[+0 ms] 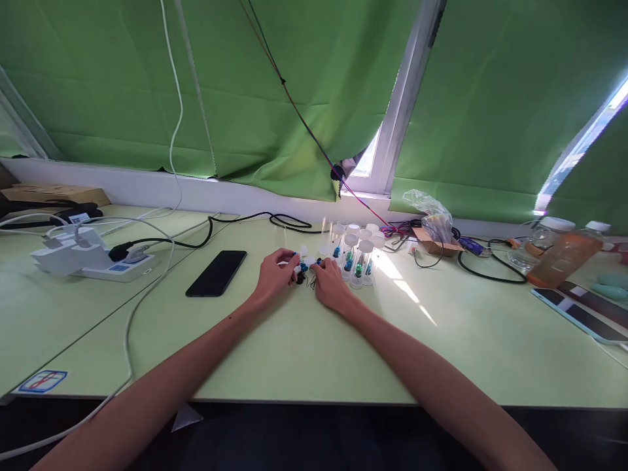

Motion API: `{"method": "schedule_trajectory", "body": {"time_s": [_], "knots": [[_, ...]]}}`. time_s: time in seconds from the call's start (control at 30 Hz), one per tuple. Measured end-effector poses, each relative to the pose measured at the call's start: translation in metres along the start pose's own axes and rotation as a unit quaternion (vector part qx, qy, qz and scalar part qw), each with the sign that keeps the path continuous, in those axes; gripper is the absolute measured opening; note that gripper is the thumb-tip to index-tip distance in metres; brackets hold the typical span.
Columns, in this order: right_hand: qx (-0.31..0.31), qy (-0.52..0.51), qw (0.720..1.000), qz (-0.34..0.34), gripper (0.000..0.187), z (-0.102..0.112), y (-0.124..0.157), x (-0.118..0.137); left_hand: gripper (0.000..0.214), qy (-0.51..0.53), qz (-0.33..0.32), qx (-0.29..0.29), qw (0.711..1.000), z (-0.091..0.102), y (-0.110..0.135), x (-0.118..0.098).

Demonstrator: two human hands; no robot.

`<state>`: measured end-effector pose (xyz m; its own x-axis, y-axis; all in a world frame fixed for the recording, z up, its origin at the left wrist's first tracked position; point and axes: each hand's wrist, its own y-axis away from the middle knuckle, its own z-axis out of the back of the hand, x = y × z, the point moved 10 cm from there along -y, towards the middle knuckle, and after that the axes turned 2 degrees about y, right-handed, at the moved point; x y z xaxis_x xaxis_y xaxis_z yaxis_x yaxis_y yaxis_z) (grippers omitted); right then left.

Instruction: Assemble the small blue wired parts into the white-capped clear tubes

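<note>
A phone (216, 273) lies left of the hands (304, 278), vials (357, 254) just behind-right, a power strip (91, 258) far left.

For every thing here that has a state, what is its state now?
left hand, curled on small pieces, grip unclear
right hand, curled on small pieces, grip unclear
vials, upright, white caps on
phone, flat, screen dark
power strip, plugs inserted
orange bottle, capped
blinds, lowered
</note>
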<state>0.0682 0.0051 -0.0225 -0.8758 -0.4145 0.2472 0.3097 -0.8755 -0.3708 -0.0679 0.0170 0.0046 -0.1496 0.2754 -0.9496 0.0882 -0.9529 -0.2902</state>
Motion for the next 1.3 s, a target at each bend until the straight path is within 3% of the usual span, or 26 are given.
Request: {"method": "schedule_trajectory", "body": {"time_s": [0.97, 1.3], "knots": [[-0.002, -0.003, 1.0, 0.006, 0.042, -0.0013, -0.0009, 0.0012, 0.041, -0.007, -0.004, 0.01, 1.0, -0.0038, 0.0012, 0.0004], [-0.033, -0.047, 0.998, 0.024, 0.03, 0.0037, -0.0019, 0.0035, 0.045, -0.01, 0.0, 0.007, 1.0, -0.0035, 0.0005, 0.0]]}}
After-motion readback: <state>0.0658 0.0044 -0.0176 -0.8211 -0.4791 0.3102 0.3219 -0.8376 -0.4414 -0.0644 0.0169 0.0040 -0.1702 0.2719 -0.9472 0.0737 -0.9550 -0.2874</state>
